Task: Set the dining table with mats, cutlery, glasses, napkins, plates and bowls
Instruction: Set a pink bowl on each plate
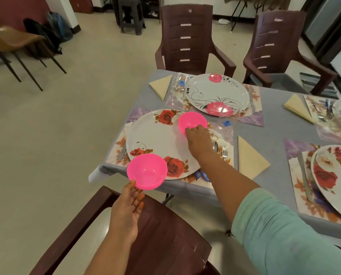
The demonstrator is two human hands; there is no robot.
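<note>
Two pink plastic bowls are in play. My left hand (pixel 129 203) holds one pink bowl (pixel 147 170) from below, over the table's near-left corner and the rim of a rose-patterned plate (pixel 155 139). My right hand (pixel 197 139) grips the second pink bowl (pixel 191 121) by its near rim at the plate's far right edge. A spoon and fork (pixel 221 148) lie on the floral mat (pixel 222 171) right of the plate, with a folded cream napkin (pixel 249 155) beside them.
A second set place across the table has a pink-flowered plate (pixel 215 94), a glass (pixel 178 83) and a napkin (pixel 161 85). More mats and plates (pixel 334 175) fill the right side. Brown chairs (pixel 187 38) stand around the grey table (pixel 280 124), one right below me.
</note>
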